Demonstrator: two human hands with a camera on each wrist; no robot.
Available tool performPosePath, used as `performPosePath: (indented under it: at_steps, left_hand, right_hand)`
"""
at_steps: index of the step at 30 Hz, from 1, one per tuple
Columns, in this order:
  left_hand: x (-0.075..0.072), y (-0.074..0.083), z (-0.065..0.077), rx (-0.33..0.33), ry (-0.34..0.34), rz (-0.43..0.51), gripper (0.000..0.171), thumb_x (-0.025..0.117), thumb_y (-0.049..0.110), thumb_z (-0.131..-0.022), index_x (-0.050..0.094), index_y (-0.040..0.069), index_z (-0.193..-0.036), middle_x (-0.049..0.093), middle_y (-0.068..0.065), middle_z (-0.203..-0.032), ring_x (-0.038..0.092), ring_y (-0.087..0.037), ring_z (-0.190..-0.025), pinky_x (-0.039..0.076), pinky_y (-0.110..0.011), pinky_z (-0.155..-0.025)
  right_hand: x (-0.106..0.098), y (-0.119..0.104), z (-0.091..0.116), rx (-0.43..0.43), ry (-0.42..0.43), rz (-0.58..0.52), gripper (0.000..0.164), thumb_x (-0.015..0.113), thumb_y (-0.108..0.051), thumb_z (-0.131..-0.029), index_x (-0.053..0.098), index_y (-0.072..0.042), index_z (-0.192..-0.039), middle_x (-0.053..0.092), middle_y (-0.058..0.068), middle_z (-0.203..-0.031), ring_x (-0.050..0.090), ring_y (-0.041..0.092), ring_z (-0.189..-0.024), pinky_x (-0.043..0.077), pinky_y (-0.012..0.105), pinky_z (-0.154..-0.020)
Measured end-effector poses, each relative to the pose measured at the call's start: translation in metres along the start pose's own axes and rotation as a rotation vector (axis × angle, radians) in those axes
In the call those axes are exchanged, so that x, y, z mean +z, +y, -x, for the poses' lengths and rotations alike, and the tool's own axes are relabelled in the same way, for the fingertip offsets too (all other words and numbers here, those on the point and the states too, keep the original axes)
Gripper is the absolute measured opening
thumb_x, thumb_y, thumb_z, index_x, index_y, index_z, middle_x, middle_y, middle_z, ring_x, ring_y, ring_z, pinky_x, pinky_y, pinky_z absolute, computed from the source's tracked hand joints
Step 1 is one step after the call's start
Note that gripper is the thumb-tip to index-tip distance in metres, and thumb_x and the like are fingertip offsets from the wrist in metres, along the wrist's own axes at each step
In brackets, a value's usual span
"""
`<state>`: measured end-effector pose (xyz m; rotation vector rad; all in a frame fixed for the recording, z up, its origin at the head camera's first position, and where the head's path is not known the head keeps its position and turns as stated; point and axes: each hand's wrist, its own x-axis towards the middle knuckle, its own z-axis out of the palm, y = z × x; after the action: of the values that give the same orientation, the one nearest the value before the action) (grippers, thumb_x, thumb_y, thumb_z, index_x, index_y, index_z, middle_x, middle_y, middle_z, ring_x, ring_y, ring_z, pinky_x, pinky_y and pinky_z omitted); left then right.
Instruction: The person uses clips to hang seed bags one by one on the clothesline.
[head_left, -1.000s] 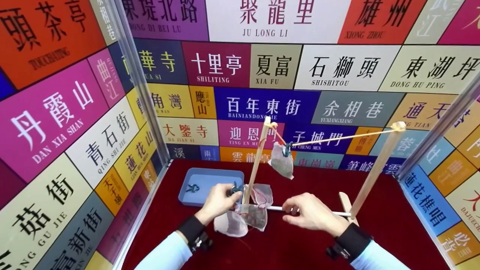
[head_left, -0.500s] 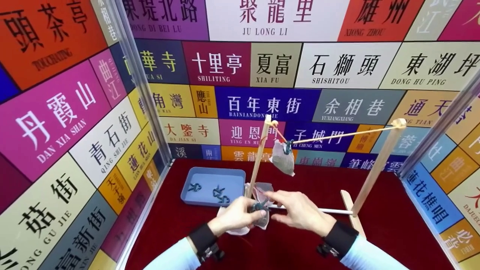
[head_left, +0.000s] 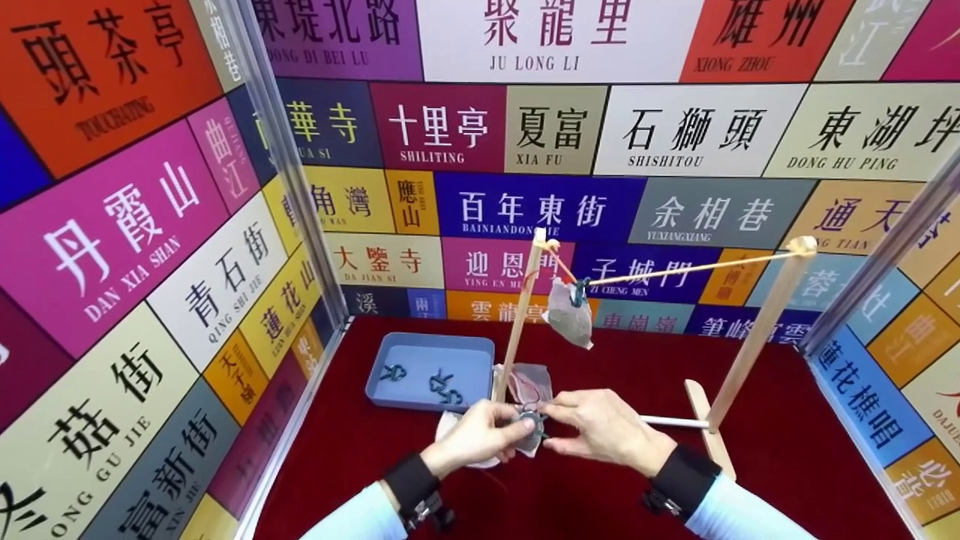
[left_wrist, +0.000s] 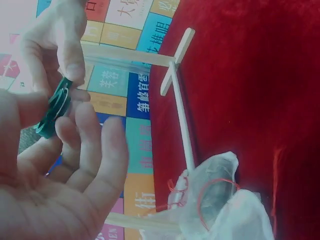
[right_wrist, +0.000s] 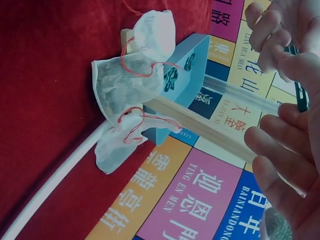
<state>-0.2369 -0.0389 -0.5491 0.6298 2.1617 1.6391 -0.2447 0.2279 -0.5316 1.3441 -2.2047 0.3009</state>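
A dark green plastic clip (head_left: 531, 422) is between my two hands, above the white rod of a wooden frame. My left hand (head_left: 480, 433) pinches one part of it with thumb and forefinger. From the other side, my right hand (head_left: 611, 427) grips its other end, as the left wrist view shows the clip (left_wrist: 59, 107) between both sets of fingertips. Below lie white mesh drawstring bags with red cords, one mesh bag (right_wrist: 130, 80) beside the left post. Another mesh bag (head_left: 571, 322) hangs from the string, held by a similar clip (head_left: 580, 292).
A blue tray (head_left: 412, 349) with several green clips stands behind the left hand. The frame has a left post (head_left: 517, 330), a right post (head_left: 754, 345) and a white rod (head_left: 675, 421) low between them. A yellowish string (head_left: 690, 268) joins the post tops.
My left hand has come right from the tray's edge, carrying the clip over the bags. My right hand has shifted slightly left, and its fingers now meet the clip.
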Motion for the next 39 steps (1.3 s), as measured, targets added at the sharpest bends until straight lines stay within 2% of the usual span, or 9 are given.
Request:
performPosePath:
  at_steps: [4, 9, 15, 18, 22, 25, 31, 35, 39]
  left_hand:
    - [-0.002, -0.016, -0.005, 0.042, 0.138, -0.136, 0.036, 0.069, 0.028, -0.111, 0.082, -0.002, -0.098, 0.081, -0.024, -0.088, 0.063, -0.006, -0.066, 0.054, -0.018, -0.061]
    - [-0.004, -0.054, -0.005, 0.064, 0.270, -0.525, 0.014, 0.082, 0.022, -0.095, 0.081, 0.011, -0.087, 0.083, -0.006, -0.087, 0.060, 0.000, -0.068, 0.051, -0.020, -0.064]
    - [0.009, -0.107, -0.004, 0.056, 0.250, -0.954, 0.031, 0.096, 0.040, -0.082, 0.076, 0.018, -0.090, 0.076, 0.001, -0.089, 0.071, -0.015, -0.079, 0.058, -0.032, -0.068]
    - [0.017, -0.127, -0.004, 0.082, 0.257, -1.103, 0.043, 0.098, 0.047, -0.080, 0.073, 0.018, -0.098, 0.077, -0.002, -0.094, 0.076, -0.022, -0.086, 0.063, -0.038, -0.071]
    - [0.023, -0.143, -0.004, 0.157, 0.318, -1.252, 0.039, 0.094, 0.038, -0.081, 0.069, 0.016, -0.100, 0.077, -0.003, -0.089, 0.077, -0.025, -0.079, 0.064, -0.040, -0.065]
    - [0.023, -0.146, -0.005, 0.205, 0.350, -1.311, 0.028, 0.090, 0.029, -0.082, 0.069, 0.017, -0.094, 0.076, -0.001, -0.084, 0.076, -0.024, -0.073, 0.062, -0.039, -0.059]
    - [0.011, -0.134, -0.004, 0.202, 0.340, -1.249, 0.019, 0.087, 0.014, -0.085, 0.070, 0.022, -0.082, 0.077, 0.002, -0.078, 0.077, -0.023, -0.072, 0.062, -0.040, -0.059]
    - [-0.007, -0.116, -0.006, 0.182, 0.345, -1.265, 0.016, 0.084, 0.008, -0.081, 0.072, 0.017, -0.085, 0.078, -0.004, -0.077, 0.077, -0.028, -0.070, 0.062, -0.044, -0.057]
    - [-0.027, -0.087, -0.010, 0.110, 0.339, -1.195, 0.008, 0.080, 0.007, -0.088, 0.076, 0.014, -0.086, 0.079, -0.007, -0.078, 0.078, -0.031, -0.070, 0.064, -0.046, -0.057]
  right_hand:
    - [0.002, 0.003, 0.010, 0.013, -0.028, 0.075, 0.034, 0.100, -0.039, -0.078, 0.079, -0.019, -0.096, 0.066, -0.009, -0.080, 0.056, 0.003, -0.062, 0.053, 0.025, -0.056]
    - [0.002, 0.005, 0.022, 0.008, -0.063, 0.114, 0.034, 0.096, -0.034, -0.082, 0.065, -0.021, -0.078, 0.061, -0.009, -0.073, 0.056, 0.006, -0.058, 0.051, 0.028, -0.053]
    - [0.000, 0.006, 0.032, -0.003, -0.060, 0.097, 0.031, 0.096, -0.023, -0.084, 0.066, -0.023, -0.073, 0.060, -0.009, -0.070, 0.060, 0.005, -0.058, 0.050, 0.028, -0.053]
    - [0.000, 0.005, 0.035, 0.000, -0.079, 0.089, 0.030, 0.095, -0.021, -0.084, 0.067, -0.023, -0.073, 0.060, -0.009, -0.068, 0.060, 0.005, -0.057, 0.049, 0.027, -0.052]
    - [0.001, 0.003, 0.038, 0.019, -0.130, 0.077, 0.029, 0.094, -0.021, -0.086, 0.068, -0.023, -0.073, 0.059, -0.010, -0.066, 0.060, 0.006, -0.057, 0.047, 0.027, -0.051]
    - [0.000, 0.002, 0.041, 0.046, -0.157, 0.071, 0.028, 0.093, -0.021, -0.087, 0.069, -0.024, -0.072, 0.059, -0.010, -0.065, 0.061, 0.007, -0.057, 0.047, 0.028, -0.051]
    - [-0.006, 0.004, 0.044, 0.080, -0.174, 0.058, 0.029, 0.093, -0.020, -0.088, 0.069, -0.023, -0.073, 0.061, -0.010, -0.066, 0.060, 0.006, -0.058, 0.046, 0.026, -0.052]
    - [-0.012, 0.007, 0.046, 0.094, -0.181, 0.070, 0.030, 0.092, -0.020, -0.089, 0.067, -0.023, -0.072, 0.062, -0.010, -0.067, 0.058, 0.005, -0.058, 0.044, 0.026, -0.052]
    - [-0.019, 0.011, 0.047, 0.120, -0.198, 0.102, 0.032, 0.091, -0.021, -0.090, 0.066, -0.023, -0.071, 0.059, -0.010, -0.066, 0.056, 0.006, -0.056, 0.042, 0.026, -0.051]
